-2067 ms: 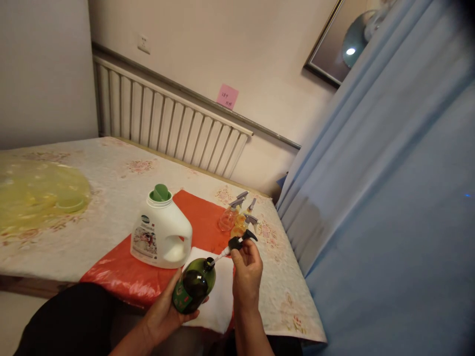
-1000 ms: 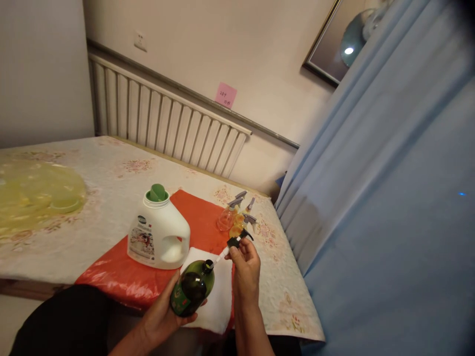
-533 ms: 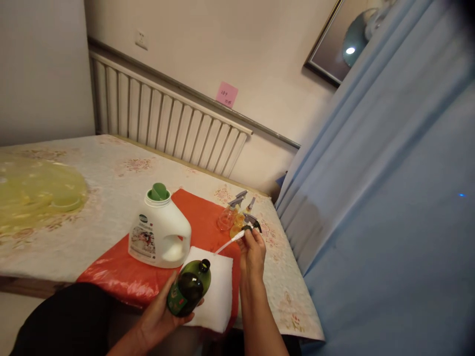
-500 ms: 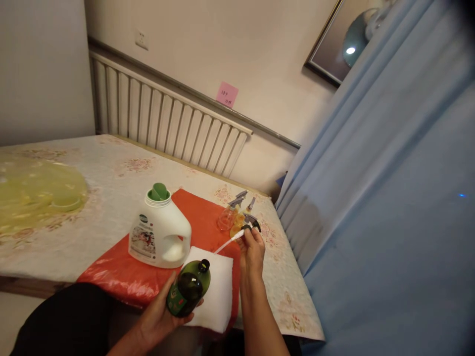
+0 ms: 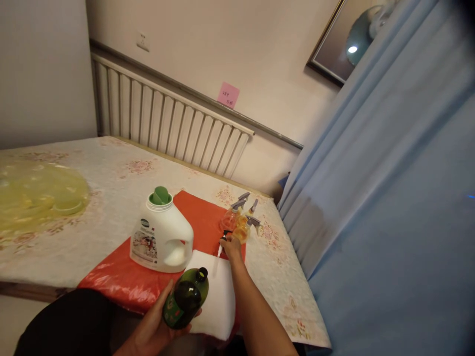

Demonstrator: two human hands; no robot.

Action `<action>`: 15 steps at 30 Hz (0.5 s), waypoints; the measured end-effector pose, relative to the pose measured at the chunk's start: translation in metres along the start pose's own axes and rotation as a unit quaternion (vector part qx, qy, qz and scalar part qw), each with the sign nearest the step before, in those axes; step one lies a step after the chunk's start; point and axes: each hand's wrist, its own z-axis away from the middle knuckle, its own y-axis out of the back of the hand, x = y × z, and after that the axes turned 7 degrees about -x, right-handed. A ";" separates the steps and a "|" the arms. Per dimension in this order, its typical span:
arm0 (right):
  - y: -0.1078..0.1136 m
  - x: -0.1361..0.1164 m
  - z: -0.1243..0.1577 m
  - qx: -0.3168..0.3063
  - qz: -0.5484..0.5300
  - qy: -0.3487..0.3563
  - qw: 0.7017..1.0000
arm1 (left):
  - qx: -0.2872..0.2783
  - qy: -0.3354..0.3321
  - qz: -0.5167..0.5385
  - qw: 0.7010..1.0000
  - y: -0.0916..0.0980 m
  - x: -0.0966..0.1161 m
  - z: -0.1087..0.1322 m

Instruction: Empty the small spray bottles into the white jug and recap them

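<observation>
In my left hand [image 5: 159, 316] is a dark green bottle [image 5: 187, 296], tilted, its mouth uncapped and facing up to the right. My right hand [image 5: 232, 247] grips a pump head [image 5: 224, 237] with a black top, a white collar and a thin tube pointing down over a folded white cloth [image 5: 218, 296]. A large white jug [image 5: 161, 242] with a green insert in its neck stands left of the cloth. Just beyond my right hand stand several small spray bottles, among them a clear pink one [image 5: 229, 220] and an orange-yellow one [image 5: 243, 231].
A red plastic sheet [image 5: 115, 277] lies under the jug and cloth on a flowered bed cover [image 5: 111, 198]. A translucent yellow item [image 5: 40, 193] spreads at the left. Behind are a radiator [image 5: 174, 118] and wall; a blue curtain [image 5: 389, 198] hangs along the right.
My right hand has moved left and slightly down with the pump head, and the tube now points downward over the cloth. The green bottle has shifted slightly down in view.
</observation>
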 end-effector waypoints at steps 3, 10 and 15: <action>-0.010 0.006 -0.007 -0.055 0.042 -0.038 0.997 | -0.006 0.000 0.014 1.000 0.000 0.001 0.002; -0.024 0.021 -0.001 -0.102 0.066 -0.067 0.990 | 0.006 -0.002 0.004 1.000 0.000 0.003 0.002; -0.008 0.018 0.006 -0.080 0.013 -0.035 0.996 | 0.011 -0.001 0.007 1.000 -0.003 0.003 0.003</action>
